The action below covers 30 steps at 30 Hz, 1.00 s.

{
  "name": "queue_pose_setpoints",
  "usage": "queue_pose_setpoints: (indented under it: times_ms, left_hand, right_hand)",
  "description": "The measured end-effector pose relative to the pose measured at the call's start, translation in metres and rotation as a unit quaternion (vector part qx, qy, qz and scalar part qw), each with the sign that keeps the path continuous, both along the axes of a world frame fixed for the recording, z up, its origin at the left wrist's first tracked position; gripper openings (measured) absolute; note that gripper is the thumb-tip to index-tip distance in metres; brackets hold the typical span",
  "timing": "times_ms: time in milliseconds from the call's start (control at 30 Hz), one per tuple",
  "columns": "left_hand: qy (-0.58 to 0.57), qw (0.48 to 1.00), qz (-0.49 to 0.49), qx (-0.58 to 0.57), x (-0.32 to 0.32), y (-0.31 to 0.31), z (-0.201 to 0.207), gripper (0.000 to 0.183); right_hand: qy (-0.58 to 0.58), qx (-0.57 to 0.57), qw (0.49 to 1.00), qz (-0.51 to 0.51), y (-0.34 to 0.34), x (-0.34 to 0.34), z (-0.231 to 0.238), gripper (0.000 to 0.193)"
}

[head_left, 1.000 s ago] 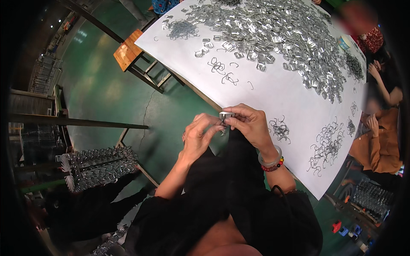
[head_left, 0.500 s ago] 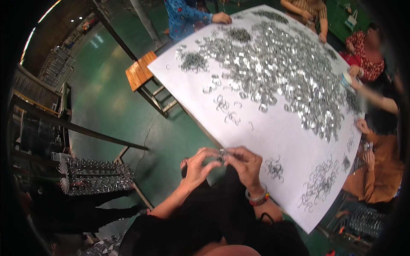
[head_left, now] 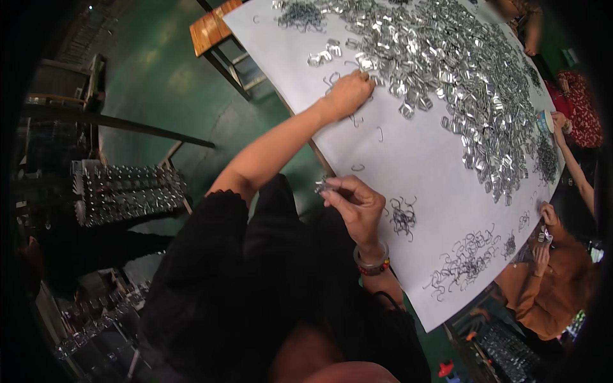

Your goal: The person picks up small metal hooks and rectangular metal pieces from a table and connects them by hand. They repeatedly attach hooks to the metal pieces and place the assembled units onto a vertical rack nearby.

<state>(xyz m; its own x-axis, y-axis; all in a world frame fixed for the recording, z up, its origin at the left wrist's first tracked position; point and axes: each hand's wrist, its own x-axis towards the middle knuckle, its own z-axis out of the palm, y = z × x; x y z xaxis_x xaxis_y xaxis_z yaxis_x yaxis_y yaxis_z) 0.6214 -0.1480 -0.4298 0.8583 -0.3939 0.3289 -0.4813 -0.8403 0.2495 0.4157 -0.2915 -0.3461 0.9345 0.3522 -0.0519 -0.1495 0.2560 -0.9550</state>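
My left hand (head_left: 350, 94) is stretched far over the white-topped table (head_left: 415, 159), fingers curled down at the near-left edge of a large heap of small shiny metal clip-like pieces (head_left: 434, 70). What its fingertips grip is hidden. Beneath and beside it lie a few thin curved wire hooks (head_left: 380, 134). Close to the table's near edge, my right hand (head_left: 359, 205) pinches a small silver metal piece (head_left: 321, 186) between thumb and fingers. To the right of that hand is a dark clump of wire hooks (head_left: 403, 217).
More loose hooks (head_left: 469, 262) spread over the near right corner. A wooden stool (head_left: 214, 29) stands left of the table. Along the right side, people work; a brown-sleeved person (head_left: 543, 281) handles a metal piece, another hand holds a round tub (head_left: 544, 121). Racks of metal parts (head_left: 131, 191) stand left.
My left hand has left the metal piece and reached forward to the heap's edge. The right hand keeps the piece. The view has shifted, so the table sits higher.
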Motion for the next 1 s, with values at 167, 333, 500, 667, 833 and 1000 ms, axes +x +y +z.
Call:
queue_pose_setpoints:
  times_ms: [167, 333, 500, 667, 833, 1000]
  left_hand:
    - [0.033, 0.994, -0.039, -0.093, -0.041, -0.052, 0.018, 0.009]
    - [0.172, 0.933, -0.263, -0.174, -0.094, -0.109, 0.020, 0.016]
    - [0.150, 0.956, -0.141, -0.207, -0.092, -0.084, 0.043, 0.021]
    - [0.084, 0.960, 0.178, -0.199, -0.034, 0.015, 0.046, 0.018]
    - [0.057, 0.969, 0.240, -0.019, -0.004, 0.050, 0.014, 0.016]
    - [0.004, 0.982, 0.174, 0.076, 0.004, 0.032, 0.004, 0.018]
  right_hand:
    - [-0.012, 0.007, 1.000, -0.002, -0.007, -0.015, -0.008, 0.016]
    - [-0.005, 0.024, 1.000, 0.007, -0.005, -0.033, -0.001, 0.018]
    - [0.008, 0.028, 1.000, -0.007, -0.003, -0.044, -0.001, 0.018]
    - [-0.018, 0.031, 0.999, 0.024, 0.005, -0.041, -0.003, 0.016]
    - [-0.007, 0.016, 0.998, 0.057, 0.010, -0.035, -0.010, 0.015]
    - [-0.022, -0.001, 0.997, 0.071, 0.013, -0.025, -0.013, 0.014]
